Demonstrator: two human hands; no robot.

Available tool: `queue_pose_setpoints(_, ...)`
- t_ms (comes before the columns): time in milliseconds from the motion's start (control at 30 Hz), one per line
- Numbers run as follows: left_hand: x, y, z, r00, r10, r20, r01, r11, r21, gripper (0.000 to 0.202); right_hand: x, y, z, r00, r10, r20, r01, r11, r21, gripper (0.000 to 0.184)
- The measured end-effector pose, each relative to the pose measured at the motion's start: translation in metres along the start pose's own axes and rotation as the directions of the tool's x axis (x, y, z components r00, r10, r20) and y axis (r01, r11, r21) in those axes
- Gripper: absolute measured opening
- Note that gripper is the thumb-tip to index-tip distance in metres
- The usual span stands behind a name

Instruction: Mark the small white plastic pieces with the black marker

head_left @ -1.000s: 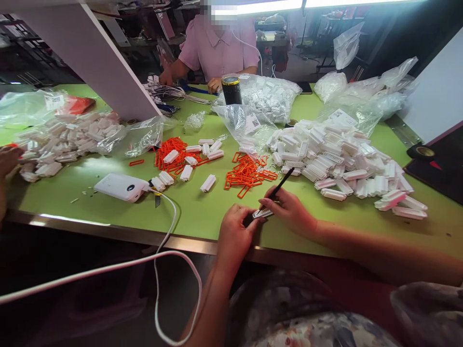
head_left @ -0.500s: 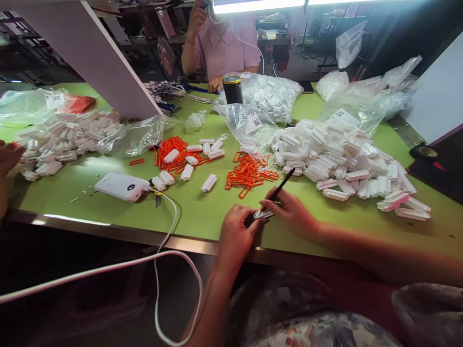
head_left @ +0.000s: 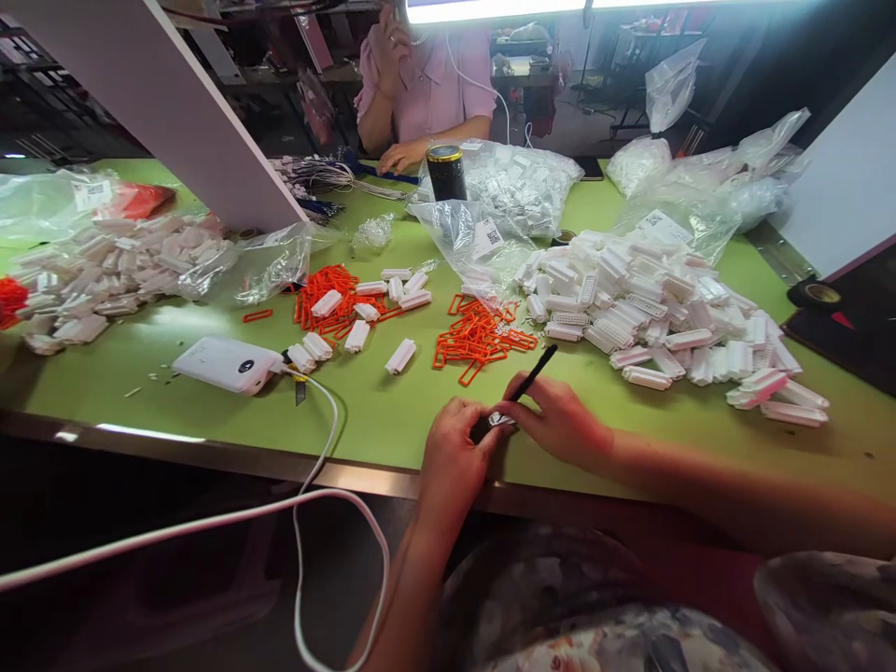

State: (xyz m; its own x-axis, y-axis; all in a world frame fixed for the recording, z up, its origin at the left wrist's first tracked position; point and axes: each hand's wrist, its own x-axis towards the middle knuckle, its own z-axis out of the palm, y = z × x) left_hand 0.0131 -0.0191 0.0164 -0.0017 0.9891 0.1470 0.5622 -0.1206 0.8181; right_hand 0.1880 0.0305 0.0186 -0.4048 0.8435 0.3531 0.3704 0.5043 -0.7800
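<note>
My left hand (head_left: 456, 446) is closed on a white plastic connector housing (head_left: 501, 419) close to the table's front edge. My right hand (head_left: 564, 422) grips a thin black pen-like tool (head_left: 536, 371), its lower end down at the housing. Fingers partly cover both the housing and the tool's tip. Just beyond my hands lies a heap of orange rectangular frames (head_left: 472, 350). A large pile of white connector housings (head_left: 651, 308) spreads to the right of it. One loose white housing (head_left: 401, 357) sits alone to the left of my hands.
A white power bank (head_left: 228, 364) with a white cable (head_left: 334, 411) lies at the left. Behind are a second orange heap (head_left: 329, 294), a dark can (head_left: 446, 175) and a filled clear bag (head_left: 522, 187). A person in a pink shirt (head_left: 438, 89) sits opposite. A slanted panel (head_left: 210, 121) stands left.
The black tool tilts lower, and my right hand has moved slightly closer to my left. The hand at the far left edge has gone out of view. The person opposite has shifted their arms.
</note>
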Motion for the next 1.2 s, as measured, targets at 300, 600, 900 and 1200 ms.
queue_pose_setpoints(300, 0.000, -0.001, 0.000, 1.000, 0.019, -0.001, -0.019, 1.000, 0.006, 0.013, 0.000, 0.004, -0.001, 0.988, 0.155, -0.026, -0.146, 0.964, 0.221, 0.036)
queue_pose_setpoints(600, -0.001, -0.003, 0.000, 1.000, 0.028, -0.005, -0.028, 1.000, -0.004, 0.013, 0.000, 0.005, -0.001, 0.990, 0.130, -0.056, -0.119, 0.979, 0.168, 0.026)
queue_pose_setpoints(900, -0.001, -0.001, 0.000, 1.000, 0.018, -0.003, -0.018, 1.000, -0.022, 0.010, 0.001, 0.002, 0.001, 0.998, 0.056, -0.003, -0.056, 0.997, 0.061, 0.026)
queue_pose_setpoints(1200, -0.001, -0.001, 0.001, 1.000, 0.019, -0.017, -0.019, 1.000, 0.016, 0.012, 0.016, -0.002, -0.025, 0.990, 0.139, -0.027, -0.131, 0.972, 0.197, 0.040)
